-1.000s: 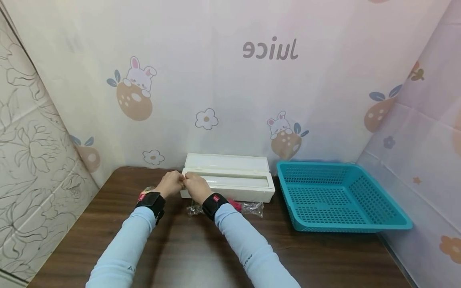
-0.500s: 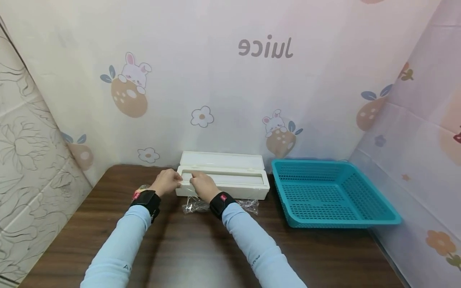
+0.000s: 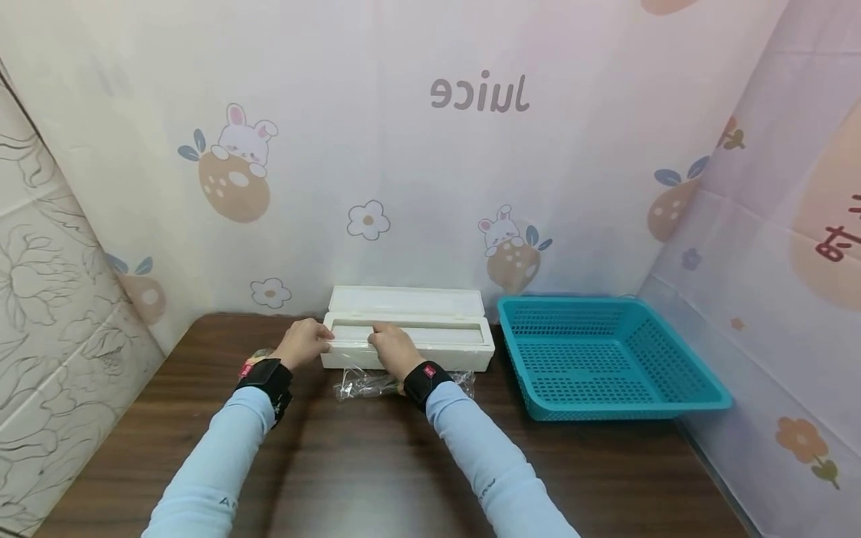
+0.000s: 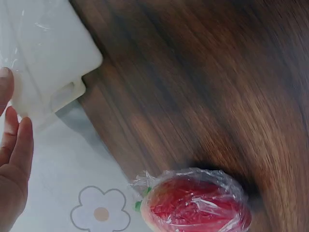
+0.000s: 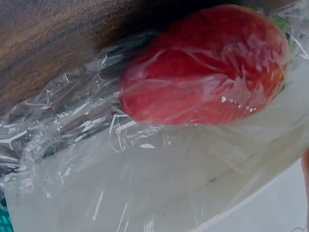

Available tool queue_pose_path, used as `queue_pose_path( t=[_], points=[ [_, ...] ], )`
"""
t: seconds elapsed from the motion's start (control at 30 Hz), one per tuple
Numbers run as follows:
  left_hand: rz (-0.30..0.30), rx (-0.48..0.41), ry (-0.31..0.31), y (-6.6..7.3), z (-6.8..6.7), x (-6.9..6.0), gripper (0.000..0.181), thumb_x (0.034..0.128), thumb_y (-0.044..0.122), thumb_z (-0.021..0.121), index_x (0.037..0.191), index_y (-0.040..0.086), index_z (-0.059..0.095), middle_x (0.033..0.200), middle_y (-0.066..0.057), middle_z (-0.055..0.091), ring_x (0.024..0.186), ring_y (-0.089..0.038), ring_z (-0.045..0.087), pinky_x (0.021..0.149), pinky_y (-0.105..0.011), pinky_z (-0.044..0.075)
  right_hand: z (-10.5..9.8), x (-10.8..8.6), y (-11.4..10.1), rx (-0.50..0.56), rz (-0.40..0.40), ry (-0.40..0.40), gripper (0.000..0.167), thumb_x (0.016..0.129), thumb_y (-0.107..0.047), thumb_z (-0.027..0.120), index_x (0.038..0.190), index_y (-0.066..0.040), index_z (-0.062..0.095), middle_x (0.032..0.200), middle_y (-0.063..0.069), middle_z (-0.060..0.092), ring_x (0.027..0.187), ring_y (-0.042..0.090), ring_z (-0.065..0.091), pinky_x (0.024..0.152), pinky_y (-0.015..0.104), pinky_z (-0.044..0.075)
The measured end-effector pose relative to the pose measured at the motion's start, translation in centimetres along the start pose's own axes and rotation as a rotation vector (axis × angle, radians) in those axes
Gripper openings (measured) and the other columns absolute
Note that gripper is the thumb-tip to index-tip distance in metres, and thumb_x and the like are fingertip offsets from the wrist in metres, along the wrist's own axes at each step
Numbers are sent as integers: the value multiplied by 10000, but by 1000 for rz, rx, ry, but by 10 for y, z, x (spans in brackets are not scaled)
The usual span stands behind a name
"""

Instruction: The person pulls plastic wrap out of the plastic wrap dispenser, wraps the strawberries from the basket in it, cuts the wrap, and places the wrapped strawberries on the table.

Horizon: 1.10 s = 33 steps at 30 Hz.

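Note:
A long white plastic wrap dispenser (image 3: 430, 357) stands near the wall with its lid (image 3: 410, 301) raised. My left hand (image 3: 303, 344) touches its left end; in the left wrist view thumb and fingers look nearly straight beside the clear film. My right hand (image 3: 395, 350) lies over the front rim with bent fingers; what its fingertips hold is hidden. Clear plastic wrap (image 3: 363, 382) hangs over the dispenser's front to the table. Under it, in the right wrist view, lies a red fruit (image 5: 203, 72) with a green leaf, mostly hidden by my right hand in the head view.
A second red fruit (image 4: 193, 208), wrapped in clear film, lies on the table beside my left wrist. An open teal basket (image 3: 619, 412) stands right of the dispenser. The brown wooden table (image 3: 356, 478) ends at patterned wall sheets behind and on both sides.
My hands were together at the dispenser's left end. The right hand has moved right along the front rim, while the left stays at that end. The view has turned slightly right.

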State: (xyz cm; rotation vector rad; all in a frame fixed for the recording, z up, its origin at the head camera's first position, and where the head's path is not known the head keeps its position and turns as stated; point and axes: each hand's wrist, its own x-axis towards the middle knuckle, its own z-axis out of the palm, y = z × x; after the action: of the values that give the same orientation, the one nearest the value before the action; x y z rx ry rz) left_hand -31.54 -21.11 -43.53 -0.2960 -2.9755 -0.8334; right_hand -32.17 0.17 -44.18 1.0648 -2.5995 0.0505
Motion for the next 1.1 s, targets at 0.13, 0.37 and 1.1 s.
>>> queue_pose_path(
  t=[0.13, 0.37, 1.1],
  points=[
    [-16, 31, 15, 8, -2, -1, 227, 760, 37, 672, 978, -23, 695, 987, -190, 668, 895, -301, 605, 779, -444, 475, 3, 0, 1, 0, -19, 8, 190, 831, 13, 594, 916, -118, 702, 887, 11, 551, 835, 133, 570, 715, 216, 475],
    [137, 182, -54, 30, 12, 8, 240, 793, 63, 676, 1027, 11, 678, 1073, -179, 634, 1041, -349, 572, 879, -453, 455, -2, 6, 4, -80, -43, -86, 112, 845, -50, 617, 917, -113, 677, 934, 22, 560, 834, 146, 567, 724, 234, 475],
    [142, 234, 79, 34, 23, 9, 145, 735, 23, 715, 879, 34, 731, 881, -111, 708, 811, -283, 658, 718, -404, 519, -8, 7, 7, -145, -26, -85, 130, 859, -52, 583, 875, -129, 687, 883, 26, 617, 798, 161, 591, 697, 255, 495]
  ],
)
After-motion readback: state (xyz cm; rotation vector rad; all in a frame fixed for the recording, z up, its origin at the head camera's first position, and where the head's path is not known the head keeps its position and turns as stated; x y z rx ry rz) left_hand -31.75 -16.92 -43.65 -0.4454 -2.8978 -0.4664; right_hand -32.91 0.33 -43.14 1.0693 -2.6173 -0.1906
